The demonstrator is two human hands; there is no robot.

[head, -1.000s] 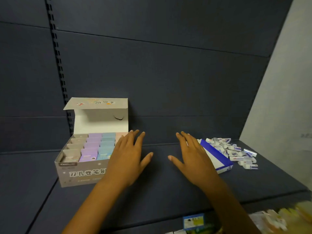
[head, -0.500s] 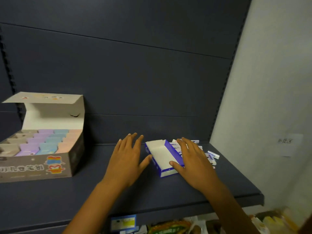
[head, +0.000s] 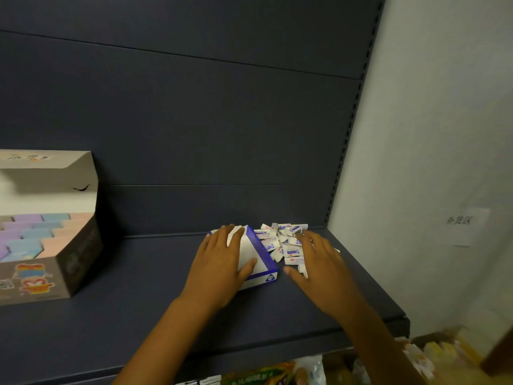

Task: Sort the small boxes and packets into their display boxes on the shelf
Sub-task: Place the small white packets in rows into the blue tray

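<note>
A small blue and white display box (head: pixel 262 261) lies open on the dark shelf (head: pixel 138 301), its inside white. My left hand (head: pixel 219 265) rests flat over its left side with fingers straight and the thumb inside the box. To the right of the box lies a heap of several small white and blue packets (head: pixel 283 241). My right hand (head: pixel 322 269) hovers over the near right part of that heap, fingers spread, holding nothing. At the far left stands a large grey display box (head: pixel 55 262) with its lid up, filled with pastel small boxes.
A pale wall (head: pixel 430 162) closes the shelf on the right, with a paper label stuck on it. The shelf's front edge runs below my forearms. Below it, packaged goods (head: pixel 277 370) show on a lower shelf.
The view has swung right. Both hands moved right and forward: the left went onto the blue and white box, the right over the packet heap.
</note>
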